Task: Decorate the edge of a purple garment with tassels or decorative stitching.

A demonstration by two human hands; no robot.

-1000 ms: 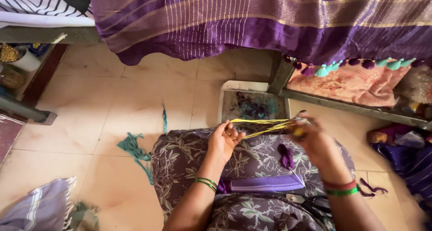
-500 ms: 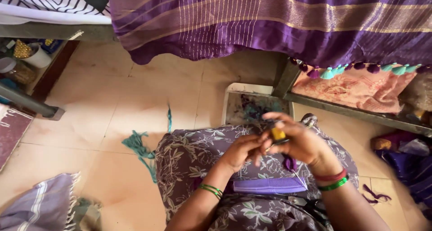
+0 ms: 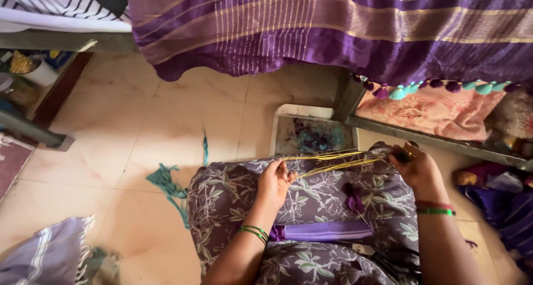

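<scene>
hands apart again, yellow threads taut

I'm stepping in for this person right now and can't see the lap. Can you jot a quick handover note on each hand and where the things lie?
Left hand: pinches one end of the yellow threads.
Right hand: grips the other end, fingers closed, threads stretched taut between both hands above the lap.
On the lap: purple comb, scissors, a small purple tassel.
On the floor ahead: white tray with purple and teal scraps.
Done: threads drawn out.
Left: threads not yet tied or cut.
</scene>
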